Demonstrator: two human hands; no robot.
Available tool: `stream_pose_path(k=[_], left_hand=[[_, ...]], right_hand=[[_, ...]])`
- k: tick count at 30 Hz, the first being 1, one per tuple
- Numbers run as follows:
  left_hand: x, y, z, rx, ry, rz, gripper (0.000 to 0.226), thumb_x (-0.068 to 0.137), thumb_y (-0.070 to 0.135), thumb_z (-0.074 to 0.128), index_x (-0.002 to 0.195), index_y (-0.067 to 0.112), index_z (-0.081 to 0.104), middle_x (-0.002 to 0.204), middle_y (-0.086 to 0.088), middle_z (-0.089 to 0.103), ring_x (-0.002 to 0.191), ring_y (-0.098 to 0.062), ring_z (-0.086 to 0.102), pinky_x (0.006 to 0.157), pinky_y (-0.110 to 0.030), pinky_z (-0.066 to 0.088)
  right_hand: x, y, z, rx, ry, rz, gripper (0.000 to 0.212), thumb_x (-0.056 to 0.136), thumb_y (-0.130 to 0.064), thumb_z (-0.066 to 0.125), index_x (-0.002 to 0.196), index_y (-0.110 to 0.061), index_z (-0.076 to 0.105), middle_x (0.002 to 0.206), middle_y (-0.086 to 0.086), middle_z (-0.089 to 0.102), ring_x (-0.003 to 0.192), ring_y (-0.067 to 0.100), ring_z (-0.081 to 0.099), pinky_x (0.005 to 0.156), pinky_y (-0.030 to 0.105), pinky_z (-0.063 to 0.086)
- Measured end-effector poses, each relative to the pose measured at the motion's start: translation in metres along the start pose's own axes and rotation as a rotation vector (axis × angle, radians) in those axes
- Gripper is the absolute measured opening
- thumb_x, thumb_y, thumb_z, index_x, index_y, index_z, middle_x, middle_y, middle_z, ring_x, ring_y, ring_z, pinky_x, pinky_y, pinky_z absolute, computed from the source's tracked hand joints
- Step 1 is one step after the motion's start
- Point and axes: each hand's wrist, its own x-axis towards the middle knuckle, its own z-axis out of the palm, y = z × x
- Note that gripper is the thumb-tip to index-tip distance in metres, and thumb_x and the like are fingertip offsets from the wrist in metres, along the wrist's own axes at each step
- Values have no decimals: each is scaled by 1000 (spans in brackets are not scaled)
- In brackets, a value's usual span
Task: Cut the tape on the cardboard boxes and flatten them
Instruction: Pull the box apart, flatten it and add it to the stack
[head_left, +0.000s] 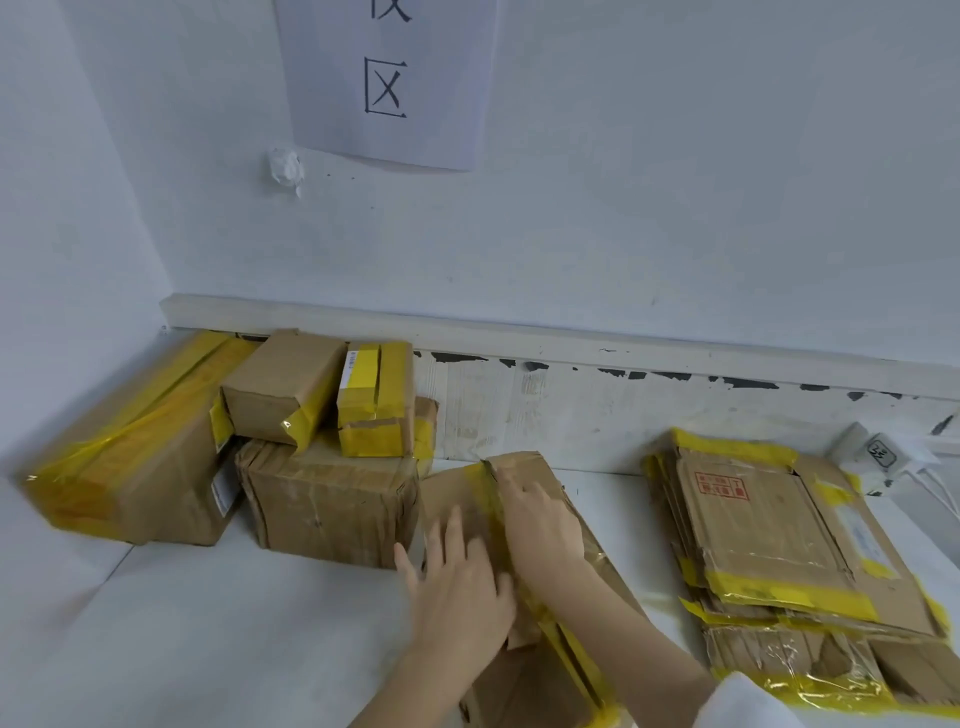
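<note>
White table (234, 639) against a wall; its sign (387, 78) is cut off above "区". Both hands, left (457, 582) and right (540, 525), press flat-fingered on the middle box (519, 675). Stack's (769, 540) red stamp is unreadable.

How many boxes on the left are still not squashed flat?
4: a long box leaning at far left, a big box beside it, and two small ones, one brown, one yellow-taped, on top. More may hide behind them.
</note>
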Motion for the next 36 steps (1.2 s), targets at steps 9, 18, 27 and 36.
stream_pose_path(k=[9,18,27,36], left_hand=[[47,-1,2,55,116,-63,62,101,30,28,150,11,-5,158,-4,-10,145,-16,-11,114,-51,-5],[51,-2,2,11,8,-8,76,95,45,42,150,21,-4,156,5,-19,144,-18,-18,109,-62,13],[53,0,4,43,-6,-23,66,100,37,35,150,19,-3,157,4,-19,144,-20,-18,107,-66,15],[56,-1,11,13,42,-33,57,100,38,22,151,20,5,158,6,-10,144,-17,-14,108,-66,9]], right_hand=[[-2,-7,15,-198,-3,22,63,98,-9,40,150,-11,5,123,10,50,94,21,62,62,26,39],[-3,-17,1,-274,-62,-5,49,99,-7,37,146,-6,22,119,12,52,97,23,63,63,28,40],[-17,-21,-10,-291,-165,-13,35,98,-5,40,133,-4,43,119,11,52,103,23,59,70,27,40],[-43,-11,-24,-328,-274,-47,29,98,-7,43,126,-5,52,120,12,55,108,25,57,69,28,37]])
